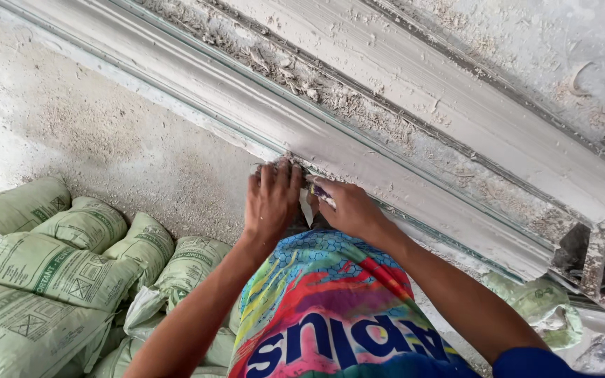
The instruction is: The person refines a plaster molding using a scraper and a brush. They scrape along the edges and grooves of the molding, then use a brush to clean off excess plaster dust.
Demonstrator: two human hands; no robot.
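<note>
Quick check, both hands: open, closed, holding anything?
Left hand: fingers flat and open, pressed on the edge of the white plaster moulding, gripping nothing.
Right hand: closed on a small flat tool at the same edge.

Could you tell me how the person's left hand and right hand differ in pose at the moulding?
The left hand lies flat, fingers spread on the white moulding's edge. The right hand is curled, pinching a small thin tool whose kind I cannot tell. Both meet at the same spot and are plaster-dusted.
</note>
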